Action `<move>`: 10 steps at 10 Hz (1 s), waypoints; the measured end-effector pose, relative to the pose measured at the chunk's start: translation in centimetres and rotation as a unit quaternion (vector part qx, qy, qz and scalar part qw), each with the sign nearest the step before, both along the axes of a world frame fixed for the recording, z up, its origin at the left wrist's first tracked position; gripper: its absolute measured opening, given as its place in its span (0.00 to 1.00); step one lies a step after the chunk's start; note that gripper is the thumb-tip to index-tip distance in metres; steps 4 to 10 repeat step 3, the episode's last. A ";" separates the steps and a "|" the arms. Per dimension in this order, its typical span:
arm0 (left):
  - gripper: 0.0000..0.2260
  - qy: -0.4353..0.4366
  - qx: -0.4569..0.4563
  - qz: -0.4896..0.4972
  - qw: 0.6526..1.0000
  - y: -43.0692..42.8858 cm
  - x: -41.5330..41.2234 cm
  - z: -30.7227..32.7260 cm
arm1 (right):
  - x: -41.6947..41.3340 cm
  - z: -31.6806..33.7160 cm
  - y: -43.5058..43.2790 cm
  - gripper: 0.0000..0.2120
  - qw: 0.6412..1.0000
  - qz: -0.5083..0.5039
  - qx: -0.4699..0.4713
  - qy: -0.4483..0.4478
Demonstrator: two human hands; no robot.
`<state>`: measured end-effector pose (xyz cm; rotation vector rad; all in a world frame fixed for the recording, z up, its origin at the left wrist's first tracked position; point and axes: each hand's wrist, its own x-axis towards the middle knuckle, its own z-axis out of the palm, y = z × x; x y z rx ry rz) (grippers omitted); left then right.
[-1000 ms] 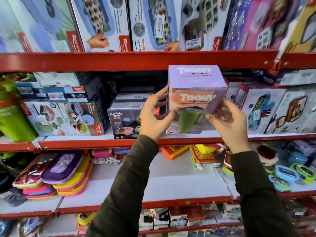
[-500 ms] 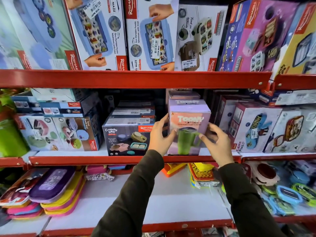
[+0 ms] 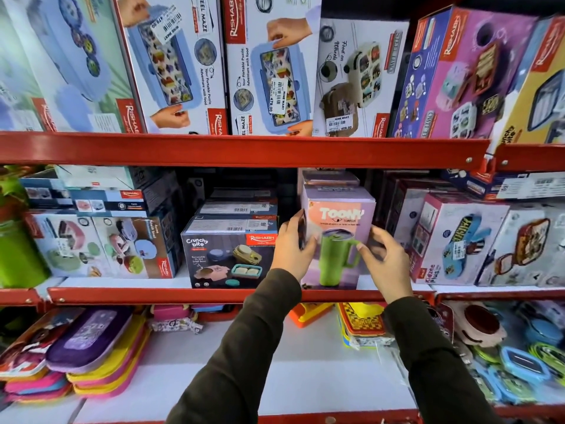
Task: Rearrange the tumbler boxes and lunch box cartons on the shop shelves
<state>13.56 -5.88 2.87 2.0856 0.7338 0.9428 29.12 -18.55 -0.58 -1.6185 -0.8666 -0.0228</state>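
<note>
The purple tumbler box (image 3: 336,237) stands upright on the middle shelf (image 3: 214,294), right at the front edge, between the dark lunch box carton (image 3: 229,258) and the white carton with the blue toy picture (image 3: 452,240). To do this step well, I think the person should push the box back gently and keep it straight, so its front lines up with its neighbours and it does not tip. The left hand (image 3: 290,249) is half open and presses flat on the box's left side. The right hand (image 3: 385,258) is open too, with its fingers (image 3: 365,250) curled loosely at the box's front right edge, touching it lightly or just beside it. Neither hand squeezes tight.
</note>
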 end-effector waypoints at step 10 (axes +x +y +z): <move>0.22 -0.183 0.107 0.023 0.977 -1.0 -1.4 1.2 | -1.9 3.7 -0.9 0.19 0.980 -0.055 0.131 -0.137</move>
